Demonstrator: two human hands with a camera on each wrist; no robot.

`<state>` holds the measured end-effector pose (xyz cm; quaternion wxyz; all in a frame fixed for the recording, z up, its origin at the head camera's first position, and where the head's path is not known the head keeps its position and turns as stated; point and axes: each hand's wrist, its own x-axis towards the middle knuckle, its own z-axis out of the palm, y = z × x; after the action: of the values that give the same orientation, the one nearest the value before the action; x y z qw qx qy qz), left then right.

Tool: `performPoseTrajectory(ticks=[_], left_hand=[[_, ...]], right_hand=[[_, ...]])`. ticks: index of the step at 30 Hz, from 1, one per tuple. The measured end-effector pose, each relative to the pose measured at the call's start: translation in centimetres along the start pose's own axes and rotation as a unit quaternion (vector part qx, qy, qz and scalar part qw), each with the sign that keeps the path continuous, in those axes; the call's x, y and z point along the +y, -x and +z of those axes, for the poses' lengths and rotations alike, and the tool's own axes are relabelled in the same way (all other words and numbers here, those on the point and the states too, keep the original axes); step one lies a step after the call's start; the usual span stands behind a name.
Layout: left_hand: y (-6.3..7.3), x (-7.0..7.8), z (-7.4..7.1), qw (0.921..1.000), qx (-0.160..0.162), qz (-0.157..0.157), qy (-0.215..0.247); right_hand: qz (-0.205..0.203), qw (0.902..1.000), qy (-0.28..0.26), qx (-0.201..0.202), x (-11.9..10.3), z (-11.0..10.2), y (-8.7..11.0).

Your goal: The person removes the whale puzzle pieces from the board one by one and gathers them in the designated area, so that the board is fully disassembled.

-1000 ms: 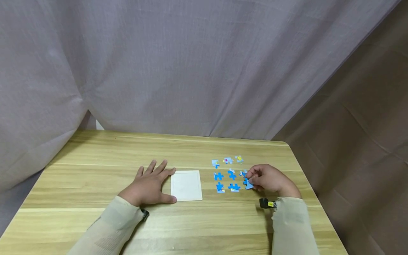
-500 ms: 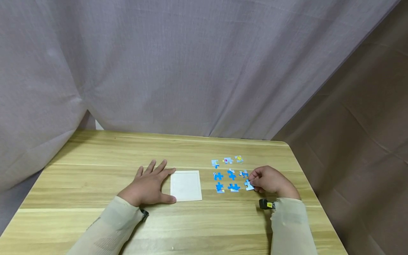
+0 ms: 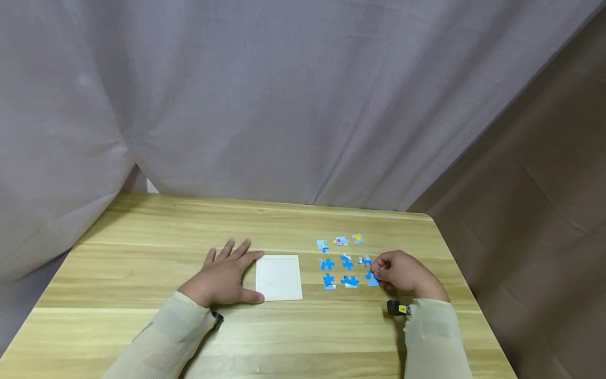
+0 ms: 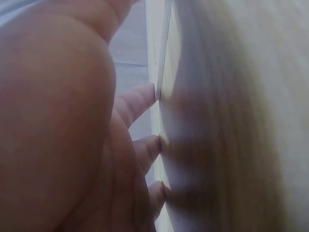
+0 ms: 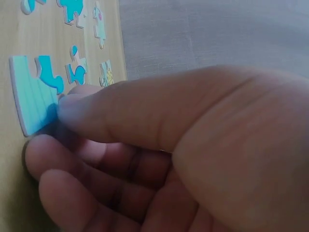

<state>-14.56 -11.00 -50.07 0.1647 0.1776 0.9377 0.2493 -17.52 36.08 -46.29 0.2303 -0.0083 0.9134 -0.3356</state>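
My right hand (image 3: 401, 273) pinches a blue jigsaw puzzle piece (image 5: 35, 94) at the lower right corner of a group of loose pieces. In the right wrist view the thumb lies on the piece's edge, with the other fingers curled below. My left hand (image 3: 220, 279) lies spread on the table, its thumb and index fingertip at the two left corners of a square white puzzle tray (image 3: 278, 278). The left wrist view shows the index fingertip (image 4: 149, 91) against the tray's edge.
Several loose puzzle pieces lie in rows on the wooden table (image 3: 293, 337), among them a sun piece (image 3: 357, 239) and a blue piece (image 3: 350, 281). A grey curtain (image 3: 265, 105) hangs behind the table, a brown curtain (image 3: 530, 221) along the right.
The right hand has shifted slightly right and nearer with its piece, uncovering more of the piece above it. The left hand stays at the tray. The head view has shifted a little.
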Motion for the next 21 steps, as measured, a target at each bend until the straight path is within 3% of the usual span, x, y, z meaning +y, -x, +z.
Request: performPoseTrajectory(ticks=[12,17,21], left_hand=[[0.1,-0.4,-0.2,1.0000,-0.002,-0.002,0.006],[-0.1,-0.7,-0.4,0.9999,-0.002,0.002,0.010],[-0.2,-1.0,-0.6,0.9996,-0.005,0.005,0.028]], right_hand=[[-0.021,0.9998,0.005,0.000,-0.2,-0.1,-0.2],[-0.036,0.9973,0.048,0.042,-1.2,-0.1,-0.5],[-0.085,0.9872,0.091,0.100,-2.6,0.1,-0.6]])
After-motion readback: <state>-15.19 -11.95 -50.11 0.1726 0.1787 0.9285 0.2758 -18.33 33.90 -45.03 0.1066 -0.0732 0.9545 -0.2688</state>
